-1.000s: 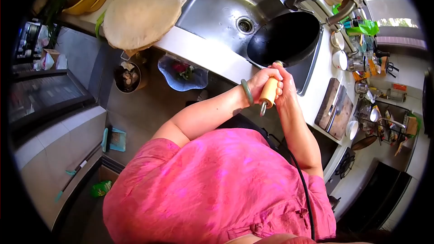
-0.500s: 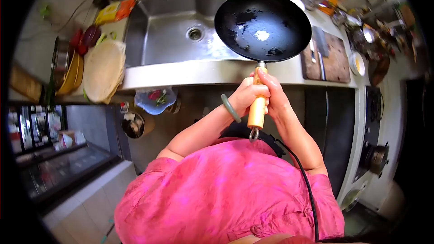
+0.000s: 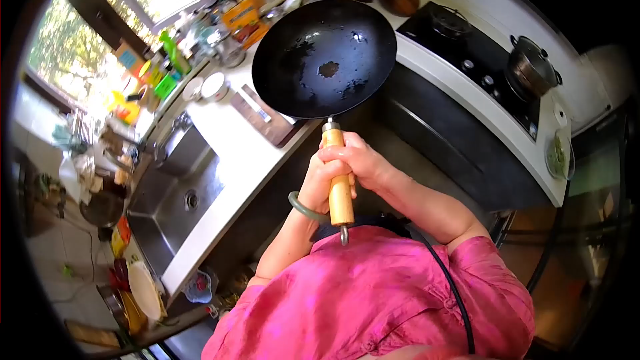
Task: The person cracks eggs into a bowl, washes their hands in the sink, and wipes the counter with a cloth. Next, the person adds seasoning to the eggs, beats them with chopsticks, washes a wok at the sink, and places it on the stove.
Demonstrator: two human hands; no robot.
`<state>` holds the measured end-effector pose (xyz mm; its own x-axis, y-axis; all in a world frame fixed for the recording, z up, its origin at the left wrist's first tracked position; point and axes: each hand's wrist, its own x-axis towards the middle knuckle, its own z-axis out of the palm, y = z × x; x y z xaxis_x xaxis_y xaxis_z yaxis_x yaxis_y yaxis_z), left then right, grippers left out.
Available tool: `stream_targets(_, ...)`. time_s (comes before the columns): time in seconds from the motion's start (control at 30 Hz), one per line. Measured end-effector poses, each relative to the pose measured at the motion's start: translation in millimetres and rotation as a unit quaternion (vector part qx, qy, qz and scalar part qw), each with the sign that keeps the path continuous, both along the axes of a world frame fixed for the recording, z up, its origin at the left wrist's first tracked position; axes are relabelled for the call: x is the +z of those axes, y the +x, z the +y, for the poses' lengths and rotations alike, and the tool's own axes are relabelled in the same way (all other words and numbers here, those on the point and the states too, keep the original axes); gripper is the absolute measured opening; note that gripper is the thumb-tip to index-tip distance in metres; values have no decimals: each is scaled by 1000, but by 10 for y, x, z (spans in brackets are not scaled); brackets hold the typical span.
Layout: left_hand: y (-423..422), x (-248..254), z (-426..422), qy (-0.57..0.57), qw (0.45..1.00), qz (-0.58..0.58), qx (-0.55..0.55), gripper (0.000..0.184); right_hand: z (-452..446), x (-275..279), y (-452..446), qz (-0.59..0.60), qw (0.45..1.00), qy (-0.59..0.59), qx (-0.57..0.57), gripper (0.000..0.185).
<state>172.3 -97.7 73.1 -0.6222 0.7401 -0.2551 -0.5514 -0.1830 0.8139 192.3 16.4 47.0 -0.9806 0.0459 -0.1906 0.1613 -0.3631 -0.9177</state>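
A black wok (image 3: 325, 60) with wet patches on its inner surface is held out in front of me by its wooden handle (image 3: 341, 203). My left hand (image 3: 323, 177), with a green bangle (image 3: 305, 208) at the wrist, is closed round the handle. Wrapped over it from the other side is my right hand (image 3: 360, 162), its fingers overlapping the left ones near the metal collar. The wok hangs in the air, partly covering a cutting board (image 3: 267, 120) on the counter behind it.
To the left lies a steel sink (image 3: 160, 227) in the white counter. On the right, a black stove (image 3: 477, 60) carries a lidded pot (image 3: 533, 67). A glass bowl (image 3: 559, 153) stands at the right counter end. Bottles and jars crowd the windowsill corner.
My body and view have turned right, from the sink towards the stove. The wok has come along, with both hands still on its handle.
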Motion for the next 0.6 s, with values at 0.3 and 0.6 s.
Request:
stream_targets(0.3,-533,82,1880,-2,989,34,-146,13,1751,18,-181,43,978,-72,-190,16)
stream_targets(0.6,-1738,-197,3957,5,966,43,-255,21,3582,-89,-1146,12,947,-78,-312,22)
